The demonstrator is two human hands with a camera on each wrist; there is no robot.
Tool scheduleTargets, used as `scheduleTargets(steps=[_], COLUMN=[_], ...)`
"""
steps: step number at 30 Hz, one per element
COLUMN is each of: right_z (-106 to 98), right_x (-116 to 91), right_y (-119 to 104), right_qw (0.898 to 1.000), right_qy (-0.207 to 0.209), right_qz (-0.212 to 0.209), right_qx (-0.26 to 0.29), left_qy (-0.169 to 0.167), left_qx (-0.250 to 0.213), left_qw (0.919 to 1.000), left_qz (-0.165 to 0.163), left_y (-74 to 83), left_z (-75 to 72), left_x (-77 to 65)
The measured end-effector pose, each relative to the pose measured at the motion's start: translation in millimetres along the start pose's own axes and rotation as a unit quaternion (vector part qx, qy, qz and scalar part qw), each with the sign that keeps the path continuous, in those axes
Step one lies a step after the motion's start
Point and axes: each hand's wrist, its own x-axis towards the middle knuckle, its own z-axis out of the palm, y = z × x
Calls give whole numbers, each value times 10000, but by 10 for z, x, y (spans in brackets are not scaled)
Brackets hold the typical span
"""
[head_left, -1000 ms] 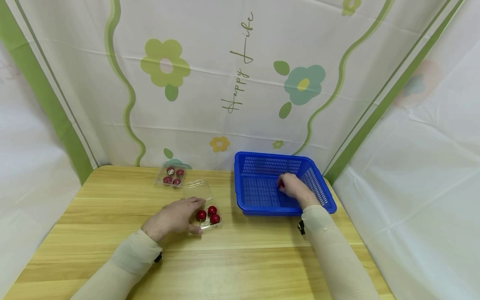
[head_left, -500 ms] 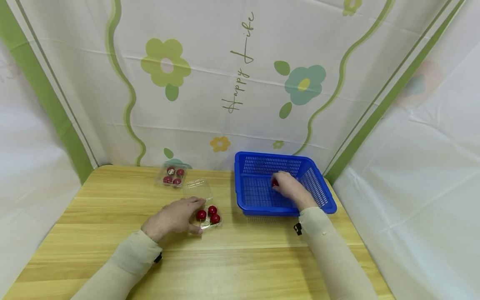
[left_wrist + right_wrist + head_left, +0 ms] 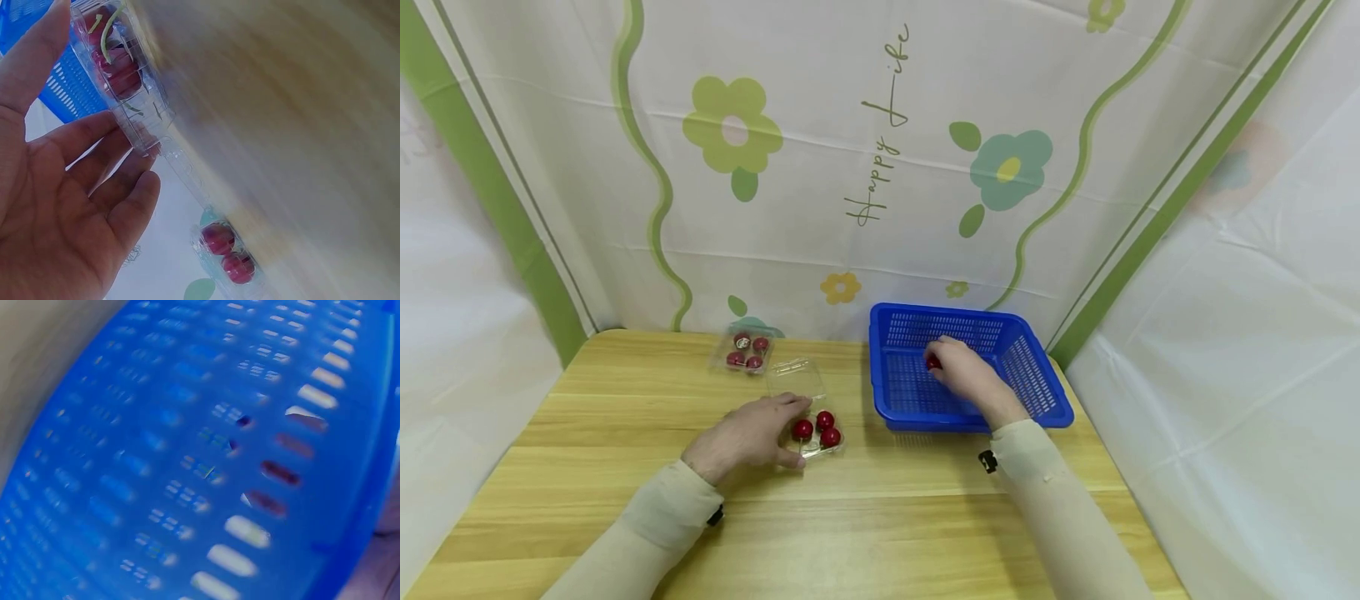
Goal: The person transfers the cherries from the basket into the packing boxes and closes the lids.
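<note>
My left hand (image 3: 748, 433) steadies a clear plastic clamshell box (image 3: 814, 452) on the table, thumb at its near side and fingers at its far side. Several red cherries (image 3: 830, 437) with stems lie in it, and its lid (image 3: 796, 379) is folded back. In the left wrist view, the fingertips meet the box wall (image 3: 140, 134). My right hand (image 3: 967, 373) is over the inside of the blue basket (image 3: 880, 367), pinching a cherry (image 3: 933, 362) at its fingertips. The basket's slotted wall (image 3: 156, 444) hides most of that hand in the right wrist view.
A second clear box (image 3: 748, 352), holding several cherries, stands near the table's back left edge. Behind the wooden table (image 3: 850, 533) hangs a flower-printed curtain (image 3: 805, 167), and white fabric closes in both sides.
My right hand has moved left inside the basket, carrying the cherry from its right part toward the middle. The left hand and the boxes stay where they were.
</note>
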Motion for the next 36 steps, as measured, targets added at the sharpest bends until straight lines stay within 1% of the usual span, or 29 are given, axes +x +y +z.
scheduleTargets(steps=[5,12,19,24,25,28,31,32,36], right_z=[-64,-120,-152,-164,-164,-167,-169,-168,-152], right_x=[-18,-27,-48,-69,-76,-95,-117,-122,-150], right_y=[-169,-367,-534,-652,-676,-748,-821,-846,-941], right_qw=[9996,9991,9974,9961,9958,9943,9921,9912,9883], right_qy=[192,256,365,427,432,485,566,595,645], right_qz=[-192,-329,-616,-772,-810,-950,-1121,-1183,-1383], right_qx=[-82,-66,-69,-13,3,15,13,12,-48], left_qy=[17,20,16,39,115,144,119,49,37], left_qx=[7,-14,-34,-158,-121,-96,-102,-137,-33], left_qw=[10000,10000,10000,9999,9998,9996,9997,9999,10000], left_qz=[-2,-20,-60,23,122,212,169,83,4], left_y=[2,-9,5,-72,-140,-174,-158,-96,-35], left_z=[-3,8,-7,30,79,102,94,47,12], left_x=[-5,1,-14,11,38,55,52,28,1])
